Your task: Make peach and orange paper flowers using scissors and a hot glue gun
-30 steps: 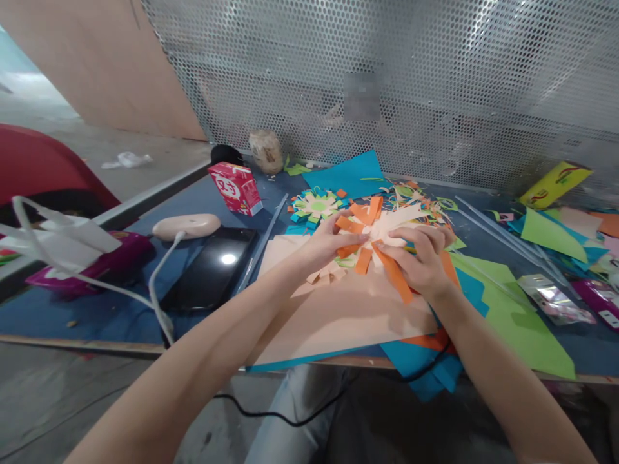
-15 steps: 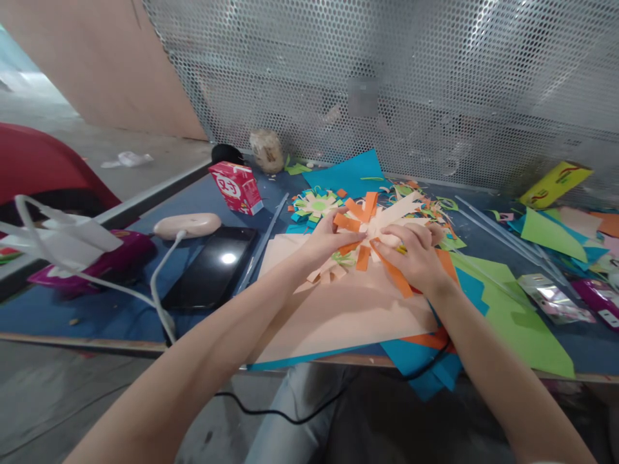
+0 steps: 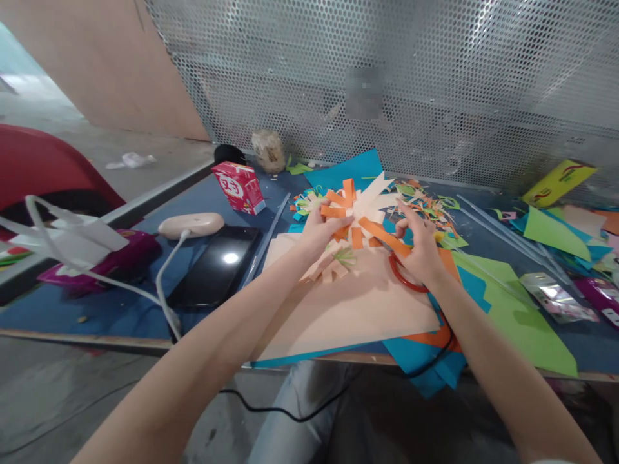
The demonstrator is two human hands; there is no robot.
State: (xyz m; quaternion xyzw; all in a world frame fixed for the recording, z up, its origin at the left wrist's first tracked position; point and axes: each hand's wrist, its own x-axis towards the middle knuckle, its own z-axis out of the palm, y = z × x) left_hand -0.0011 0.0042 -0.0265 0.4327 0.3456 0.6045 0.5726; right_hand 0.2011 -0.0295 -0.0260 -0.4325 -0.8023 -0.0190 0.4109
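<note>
A paper flower of orange and peach strips is lifted a little above the peach sheet. My left hand grips its left side, fingers closed on the strips. My right hand pinches the strips on its right side. A red ring, perhaps a scissor handle, lies under my right hand on the sheet. A small peach and green cut piece rests just below the flower.
A black phone and a pink power bank with a white cable lie at left. A red carton stands behind them. Blue and green sheets, scraps and a mesh wall surround the work.
Both hands have raised the paper flower off the sheet and away from me. The red ring under my right hand has come into view.
</note>
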